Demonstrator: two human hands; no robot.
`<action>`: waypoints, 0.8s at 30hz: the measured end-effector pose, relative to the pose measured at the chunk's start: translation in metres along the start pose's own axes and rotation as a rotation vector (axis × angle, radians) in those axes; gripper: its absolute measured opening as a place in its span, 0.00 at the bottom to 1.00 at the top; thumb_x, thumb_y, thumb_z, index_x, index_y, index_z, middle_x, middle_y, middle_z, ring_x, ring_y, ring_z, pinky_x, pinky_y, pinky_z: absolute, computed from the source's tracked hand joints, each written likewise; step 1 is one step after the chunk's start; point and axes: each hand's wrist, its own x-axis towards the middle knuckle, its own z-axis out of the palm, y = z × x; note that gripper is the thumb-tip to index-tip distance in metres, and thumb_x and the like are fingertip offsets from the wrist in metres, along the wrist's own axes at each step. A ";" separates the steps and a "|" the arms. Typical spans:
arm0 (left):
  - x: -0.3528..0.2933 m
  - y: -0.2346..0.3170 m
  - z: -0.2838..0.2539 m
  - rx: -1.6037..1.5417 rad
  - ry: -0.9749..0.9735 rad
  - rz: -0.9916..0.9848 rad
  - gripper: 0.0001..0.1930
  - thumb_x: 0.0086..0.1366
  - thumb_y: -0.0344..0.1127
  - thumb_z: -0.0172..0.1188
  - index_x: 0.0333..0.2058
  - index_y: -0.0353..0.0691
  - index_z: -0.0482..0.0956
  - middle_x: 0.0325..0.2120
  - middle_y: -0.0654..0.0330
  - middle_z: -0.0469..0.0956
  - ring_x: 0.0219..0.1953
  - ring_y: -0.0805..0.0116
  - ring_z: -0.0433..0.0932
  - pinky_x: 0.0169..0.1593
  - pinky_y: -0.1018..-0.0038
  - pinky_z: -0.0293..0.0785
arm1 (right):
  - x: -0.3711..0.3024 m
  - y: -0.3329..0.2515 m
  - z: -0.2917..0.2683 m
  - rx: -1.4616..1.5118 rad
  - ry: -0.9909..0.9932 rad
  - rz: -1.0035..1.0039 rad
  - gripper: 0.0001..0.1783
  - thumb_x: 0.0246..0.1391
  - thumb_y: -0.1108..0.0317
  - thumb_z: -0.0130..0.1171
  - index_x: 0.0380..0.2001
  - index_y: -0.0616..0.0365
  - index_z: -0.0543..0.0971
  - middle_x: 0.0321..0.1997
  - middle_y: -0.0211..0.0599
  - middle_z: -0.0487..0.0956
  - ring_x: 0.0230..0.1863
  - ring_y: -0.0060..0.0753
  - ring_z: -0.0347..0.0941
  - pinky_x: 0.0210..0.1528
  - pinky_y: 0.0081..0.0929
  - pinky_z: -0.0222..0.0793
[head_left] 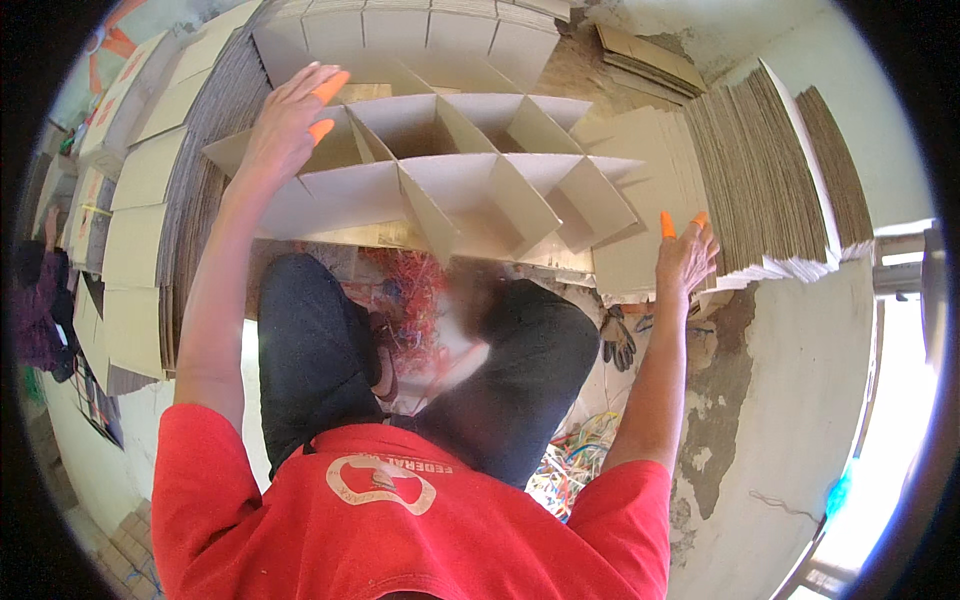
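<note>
A cardboard divider grid [350, 200], made of slotted strips crossing each other, stands spread out on the work surface in front of me. My left hand [285, 125] is at its left end, fingers stretched out, with orange covers on some fingertips. Whether those fingers touch the strips I cannot tell. At the right, my right hand [688, 260] rests by the near edge of some flat cardboard sheets [650, 150]. Its fingers are extended and two wear orange tips. Nothing shows in its grip.
Tall stacks of cardboard strips rise on the right [755, 180] and the left [145, 240]. More cardboard partitions [400, 35] line the back. Tangled red strapping [410, 300] and a dark glove [618, 340] lie below. Another person [42, 300] is at far left.
</note>
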 end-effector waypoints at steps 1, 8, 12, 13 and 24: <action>-0.006 0.006 -0.008 -0.034 0.047 -0.048 0.27 0.57 0.24 0.59 0.57 0.45 0.71 0.59 0.58 0.69 0.65 0.57 0.62 0.66 0.65 0.58 | 0.003 0.009 0.001 -0.019 -0.094 0.066 0.37 0.55 0.43 0.57 0.60 0.57 0.67 0.59 0.43 0.70 0.58 0.49 0.64 0.54 0.54 0.60; -0.077 0.020 -0.020 -0.157 0.094 -0.217 0.25 0.56 0.24 0.62 0.55 0.44 0.75 0.57 0.55 0.71 0.61 0.61 0.68 0.63 0.68 0.63 | 0.023 0.064 0.025 0.126 -0.114 -0.113 0.23 0.47 0.55 0.66 0.42 0.58 0.75 0.42 0.48 0.79 0.44 0.52 0.74 0.42 0.46 0.68; -0.108 0.004 -0.025 -0.235 0.124 -0.347 0.23 0.56 0.25 0.64 0.52 0.44 0.77 0.55 0.55 0.73 0.60 0.61 0.69 0.62 0.68 0.65 | 0.040 0.061 0.009 0.299 -0.069 0.035 0.17 0.48 0.61 0.66 0.37 0.56 0.75 0.34 0.51 0.80 0.37 0.56 0.76 0.37 0.46 0.70; -0.113 0.003 -0.026 -0.264 0.145 -0.385 0.22 0.56 0.26 0.64 0.51 0.44 0.78 0.54 0.55 0.74 0.59 0.61 0.69 0.62 0.68 0.65 | 0.041 0.057 0.001 0.319 -0.022 0.090 0.17 0.48 0.60 0.66 0.38 0.57 0.75 0.34 0.51 0.80 0.37 0.56 0.77 0.37 0.46 0.70; -0.115 -0.005 -0.013 -0.033 0.217 -0.181 0.25 0.49 0.34 0.69 0.49 0.44 0.78 0.46 0.54 0.77 0.51 0.56 0.71 0.58 0.62 0.64 | 0.014 -0.116 -0.217 1.138 0.035 -0.370 0.35 0.46 0.83 0.65 0.60 0.58 0.69 0.49 0.34 0.80 0.49 0.22 0.74 0.52 0.22 0.71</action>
